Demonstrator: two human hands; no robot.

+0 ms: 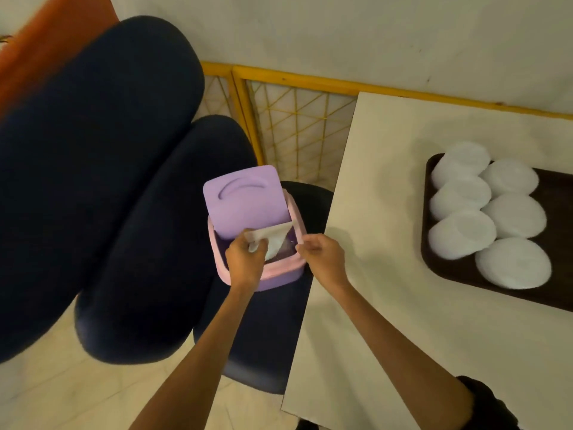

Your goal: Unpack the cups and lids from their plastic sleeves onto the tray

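A dark brown tray (555, 293) sits on the white table at the right and carries several white cups or lids (513, 262) in two rows. Left of the table, a small purple bin (273, 274) with a pink rim stands on a dark stool, its swing lid (245, 203) tipped open. My left hand (245, 259) grips a crumpled clear plastic sleeve (273, 240) over the bin's opening. My right hand (322, 256) pinches the sleeve's other edge at the bin's right rim.
The white table (387, 243) fills the right side. Dark blue rounded chairs (108, 181) crowd the left. A yellow lattice screen (297, 119) stands behind the bin against the wall. Pale floor tiles show at the bottom left.
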